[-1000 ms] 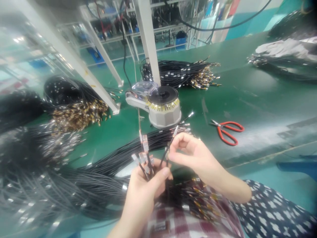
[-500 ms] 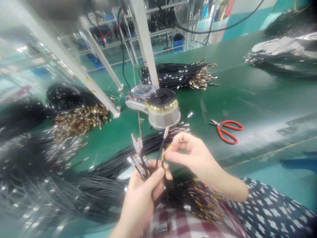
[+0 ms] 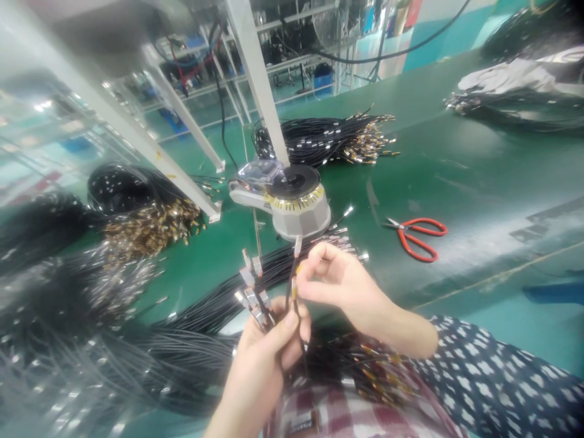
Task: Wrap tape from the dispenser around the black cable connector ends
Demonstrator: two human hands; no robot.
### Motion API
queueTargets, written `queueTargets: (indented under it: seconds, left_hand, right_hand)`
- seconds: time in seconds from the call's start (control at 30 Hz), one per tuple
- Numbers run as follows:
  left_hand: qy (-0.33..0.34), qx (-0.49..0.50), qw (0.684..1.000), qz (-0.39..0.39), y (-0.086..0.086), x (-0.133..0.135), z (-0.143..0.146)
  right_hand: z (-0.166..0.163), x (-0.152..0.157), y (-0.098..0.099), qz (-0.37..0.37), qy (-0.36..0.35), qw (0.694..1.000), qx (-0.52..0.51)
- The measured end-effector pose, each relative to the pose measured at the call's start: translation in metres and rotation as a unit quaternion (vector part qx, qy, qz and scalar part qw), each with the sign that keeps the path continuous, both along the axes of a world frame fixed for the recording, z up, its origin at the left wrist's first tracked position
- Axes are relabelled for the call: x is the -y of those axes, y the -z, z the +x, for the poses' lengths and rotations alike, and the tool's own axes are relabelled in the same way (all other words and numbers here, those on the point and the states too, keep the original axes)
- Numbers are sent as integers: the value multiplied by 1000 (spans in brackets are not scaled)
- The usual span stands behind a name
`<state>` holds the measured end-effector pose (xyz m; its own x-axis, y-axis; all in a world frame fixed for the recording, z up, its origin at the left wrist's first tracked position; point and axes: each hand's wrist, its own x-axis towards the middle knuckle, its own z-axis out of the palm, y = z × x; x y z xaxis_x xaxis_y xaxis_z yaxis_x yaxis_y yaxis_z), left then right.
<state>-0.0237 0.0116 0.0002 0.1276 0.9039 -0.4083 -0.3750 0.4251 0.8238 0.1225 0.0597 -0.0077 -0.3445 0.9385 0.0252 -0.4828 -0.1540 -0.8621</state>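
My left hand is closed around a small bunch of thin black cables, their metal-tipped ends fanning upward. My right hand pinches one more black cable by its tip, right beside that bunch. Both hands hover over my lap, where more cables with gold ends lie on red checked cloth. Just beyond the fingers stands a grey round tape dispenser on the green table.
Red-handled scissors lie right of the dispenser. Heaps of black cables lie at the back, at the left and along the near left. White frame posts rise from the table. Grey material sits far right.
My right hand has brought the single cable leftward, closer to the bunch in my left hand. The whole view has drifted slightly.
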Motion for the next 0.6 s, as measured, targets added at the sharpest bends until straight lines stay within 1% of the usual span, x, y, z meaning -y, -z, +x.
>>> queueTargets:
  seconds: [0.17,0.3,0.47,0.6]
  left_hand:
    - [-2,19,1000,-8,1,2,1]
    - [-31,14,999,2,0,3,5]
    - [-64,-19,998,-1,0,3,6]
    - [-71,-36,997,12,-1,3,7]
  right_hand:
    - [0,0,2,0,-3,1000,-14]
    - [0,0,0,5,-2,1000,-16]
    - [0,4,-5,18,27,999,17]
    - [1,8,-8,31,56,997,51]
